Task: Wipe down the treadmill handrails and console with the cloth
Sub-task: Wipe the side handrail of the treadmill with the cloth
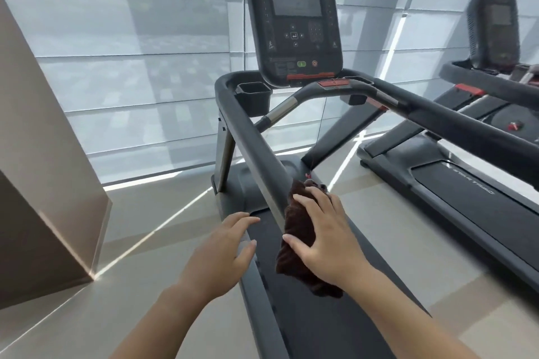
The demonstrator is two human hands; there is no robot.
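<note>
A dark brown cloth is wrapped over the near end of the treadmill's left handrail. My right hand grips the cloth against the rail, fingers spread over it. To the left of the rail end hovers my left hand, fingers apart and holding nothing. The right handrail runs toward the lower right. The black console with its grey screen stands upright at the top centre, above a curved front bar with a red stop button.
A second treadmill stands close on the right. A tan pillar rises at the left. Window blinds cover the wall behind. The treadmill belt lies below my arms.
</note>
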